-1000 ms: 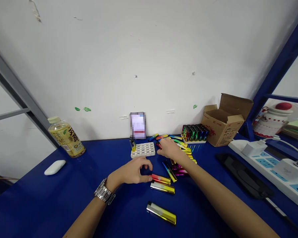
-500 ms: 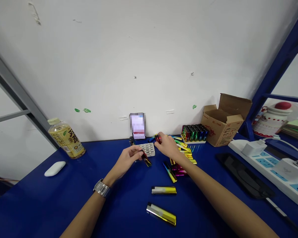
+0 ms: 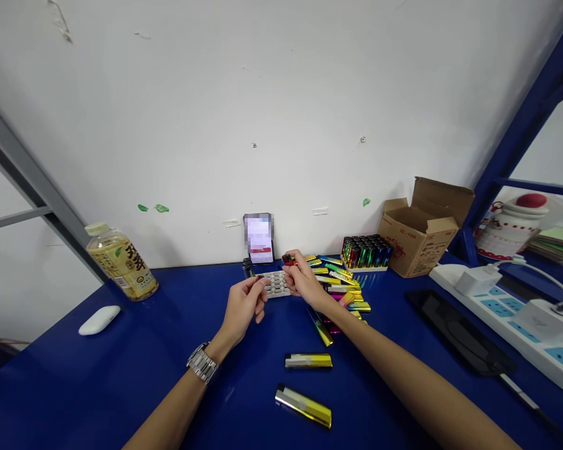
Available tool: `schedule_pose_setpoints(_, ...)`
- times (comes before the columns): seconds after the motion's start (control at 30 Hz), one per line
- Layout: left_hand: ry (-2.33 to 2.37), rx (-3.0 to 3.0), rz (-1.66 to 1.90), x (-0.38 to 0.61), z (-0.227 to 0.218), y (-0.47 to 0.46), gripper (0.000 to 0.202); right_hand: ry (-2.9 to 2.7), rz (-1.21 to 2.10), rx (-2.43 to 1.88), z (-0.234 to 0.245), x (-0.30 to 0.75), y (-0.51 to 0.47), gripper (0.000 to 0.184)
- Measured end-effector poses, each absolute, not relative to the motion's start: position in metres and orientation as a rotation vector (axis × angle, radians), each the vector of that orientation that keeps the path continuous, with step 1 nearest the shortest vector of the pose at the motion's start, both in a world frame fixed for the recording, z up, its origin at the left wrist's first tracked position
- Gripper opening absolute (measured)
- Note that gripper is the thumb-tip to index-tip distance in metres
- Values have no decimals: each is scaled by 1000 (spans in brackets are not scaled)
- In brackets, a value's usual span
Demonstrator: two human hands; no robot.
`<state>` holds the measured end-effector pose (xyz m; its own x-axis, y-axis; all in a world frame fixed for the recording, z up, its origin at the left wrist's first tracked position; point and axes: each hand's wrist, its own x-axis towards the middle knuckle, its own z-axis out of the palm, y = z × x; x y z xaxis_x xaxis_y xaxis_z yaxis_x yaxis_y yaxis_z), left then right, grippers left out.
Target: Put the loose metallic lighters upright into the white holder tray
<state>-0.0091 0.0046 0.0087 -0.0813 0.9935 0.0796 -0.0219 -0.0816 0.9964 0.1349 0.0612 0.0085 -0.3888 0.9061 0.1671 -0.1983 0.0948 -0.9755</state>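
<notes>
My left hand is closed at the front left corner of a white tray with rows of holes. Only a small dark reddish end of a lighter shows at its fingertips; the rest is hidden. My right hand pinches a red lighter above the tray's right side. At the tray's back left corner stands a dark lighter. Beside my right hand lies a pile of shiny yellow, green, blue and pink lighters. Two silver-and-yellow lighters lie nearer, one behind the other.
A filled lighter tray and an open cardboard box stand at the back right. A phone leans on the wall. A bottle and white case are left; a black phone and power strip are right.
My left hand has turned more upright, and its lighter is now mostly hidden. My right hand has come left over the tray with the red lighter, uncovering more of the pile.
</notes>
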Motion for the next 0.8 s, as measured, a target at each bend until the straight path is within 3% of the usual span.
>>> schedule_pose_setpoints(0.13,1225,1320,1345,-7,10,4,41,-1350,1567,-801,11,135,60,16)
schedule_pose_setpoints(0.37,1363,1191,1328,-7,7,5,48,-1348,1700,-815,9,137,59,36)
schedule_pose_setpoints(0.57,1420,1175,1344,-8,2,6,40,-1303,1758,-865,8,135,60,50)
schedule_pose_setpoints(0.8,1449,1218,1377,-6,4,5,44,-1340,1384,-973,0,135,61,48)
